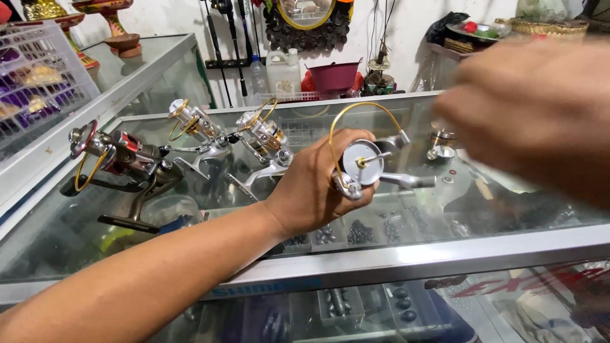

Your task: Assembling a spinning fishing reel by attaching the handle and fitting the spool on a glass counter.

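My left hand (311, 187) grips a silver spinning fishing reel (365, 165) with a gold bail wire, held above the glass counter (445, 254). Its spool is off and a bare shaft with a gold tip sticks out toward me. My right hand (540, 108) is raised close to the camera at the right, blurred by motion, with its fingers curled; I cannot tell whether it holds anything. Small loose reel parts (441, 151) lie on the glass under the right hand.
Three more reels rest on the glass at the left: a red and silver one (121, 159) and two silver and gold ones (197, 124) (264, 136). A white basket (38, 70) sits at far left. Fishing rods (222, 44) and a red tub (333, 76) stand by the wall.
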